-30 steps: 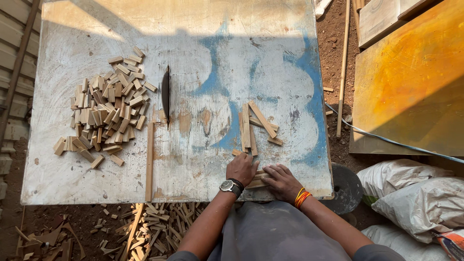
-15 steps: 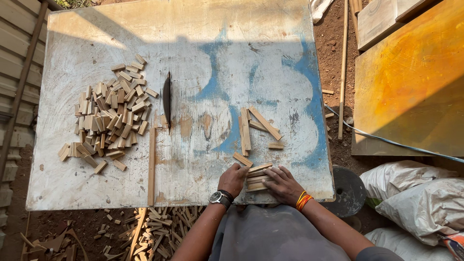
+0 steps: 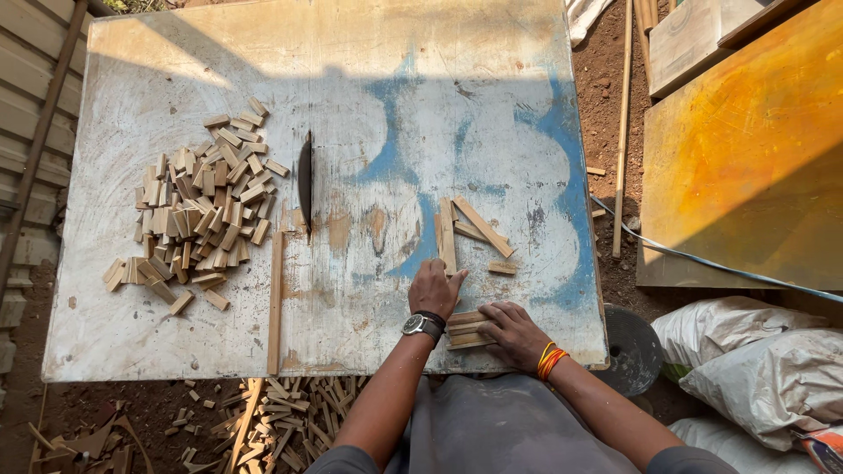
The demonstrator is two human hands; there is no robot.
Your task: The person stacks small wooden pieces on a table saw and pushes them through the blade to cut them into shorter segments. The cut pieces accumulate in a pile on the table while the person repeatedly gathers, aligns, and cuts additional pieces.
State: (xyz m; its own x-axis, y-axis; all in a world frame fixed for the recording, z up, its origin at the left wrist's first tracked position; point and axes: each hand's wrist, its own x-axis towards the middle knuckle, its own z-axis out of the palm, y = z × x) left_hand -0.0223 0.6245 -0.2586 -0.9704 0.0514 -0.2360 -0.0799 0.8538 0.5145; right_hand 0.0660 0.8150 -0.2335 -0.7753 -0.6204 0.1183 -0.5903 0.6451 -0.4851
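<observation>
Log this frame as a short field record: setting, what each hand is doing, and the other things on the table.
Setting: outdoor saw table on bare soil
Left hand: reaching onto loose wooden strips
Right hand: resting on a stack of strips at the near edge
Saw blade: upright in the table slot
Cut blocks pile: left of the blade
Long wooden strip: near the blade

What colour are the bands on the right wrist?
Orange and red bands above the right hand, clearest in the head view.
</observation>
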